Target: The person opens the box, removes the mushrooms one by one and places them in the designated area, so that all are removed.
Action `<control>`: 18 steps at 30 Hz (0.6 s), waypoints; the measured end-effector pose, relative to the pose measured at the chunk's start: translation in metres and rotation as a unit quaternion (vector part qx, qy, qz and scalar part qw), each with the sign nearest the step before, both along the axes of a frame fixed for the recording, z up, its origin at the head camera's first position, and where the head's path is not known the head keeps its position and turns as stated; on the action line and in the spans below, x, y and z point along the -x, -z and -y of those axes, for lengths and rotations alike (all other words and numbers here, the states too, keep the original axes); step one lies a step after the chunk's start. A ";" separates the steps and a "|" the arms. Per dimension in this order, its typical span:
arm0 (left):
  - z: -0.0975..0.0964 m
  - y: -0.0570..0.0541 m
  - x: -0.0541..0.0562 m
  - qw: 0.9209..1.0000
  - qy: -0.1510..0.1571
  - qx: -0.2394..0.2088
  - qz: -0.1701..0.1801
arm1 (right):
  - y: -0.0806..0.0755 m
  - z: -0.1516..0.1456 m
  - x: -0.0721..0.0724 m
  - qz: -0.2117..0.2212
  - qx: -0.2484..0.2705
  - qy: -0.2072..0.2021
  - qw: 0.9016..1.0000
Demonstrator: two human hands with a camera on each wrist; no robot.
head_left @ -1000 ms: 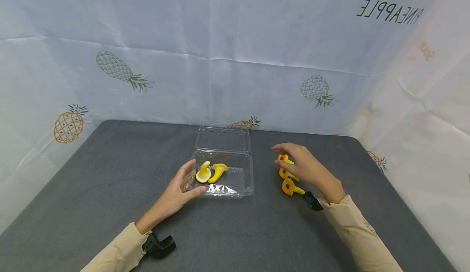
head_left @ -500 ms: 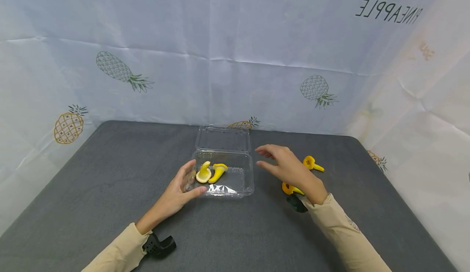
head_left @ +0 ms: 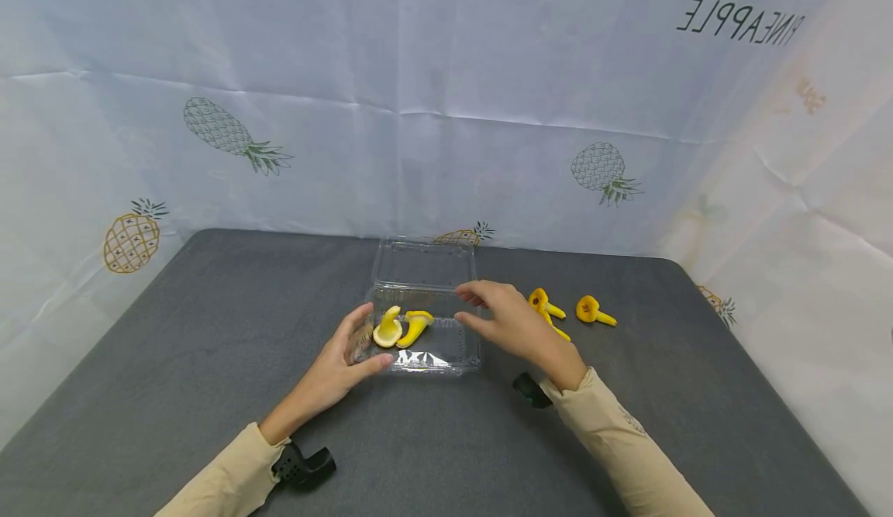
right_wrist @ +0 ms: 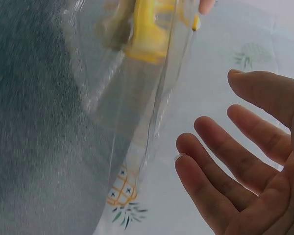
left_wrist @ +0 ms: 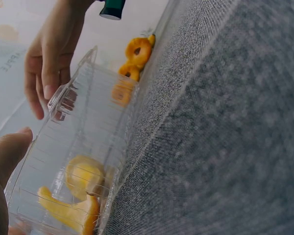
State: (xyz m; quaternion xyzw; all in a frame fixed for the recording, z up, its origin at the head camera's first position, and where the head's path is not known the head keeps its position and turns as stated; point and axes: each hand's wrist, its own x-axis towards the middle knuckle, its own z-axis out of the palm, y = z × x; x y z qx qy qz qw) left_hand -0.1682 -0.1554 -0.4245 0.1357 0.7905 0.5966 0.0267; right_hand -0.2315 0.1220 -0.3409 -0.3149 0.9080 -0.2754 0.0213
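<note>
A clear plastic clamshell box [head_left: 456, 346] stands on the table, its lid [head_left: 423, 263] folded back. Two yellow toy-like mushrooms, one cap-down [head_left: 387, 328] and one on its side [head_left: 416, 326], lie in its left half. My left hand [head_left: 339, 362] grips the box's left end, thumb at the near side and fingers at the far side. My right hand [head_left: 512, 319] hovers at the box's right rim; in the right wrist view its fingers [right_wrist: 235, 152] are loosely bent, holding nothing.
Right of the box lie more yellow mushrooms, one apart [head_left: 591, 311] and others close together [head_left: 546, 301], partly hidden by my right hand. The grey table [head_left: 418, 447] meets a pineapple-print curtain [head_left: 446, 168] at the back.
My right hand has moved left, from above the loose mushrooms to the right side of the box, uncovering some of them. The left hand and the box have stayed put.
</note>
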 end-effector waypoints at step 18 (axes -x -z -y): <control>0.000 0.000 0.001 1.000 0.002 -0.004 0.001 | 0.016 0.037 -0.003 0.023 -0.007 -0.029 0.999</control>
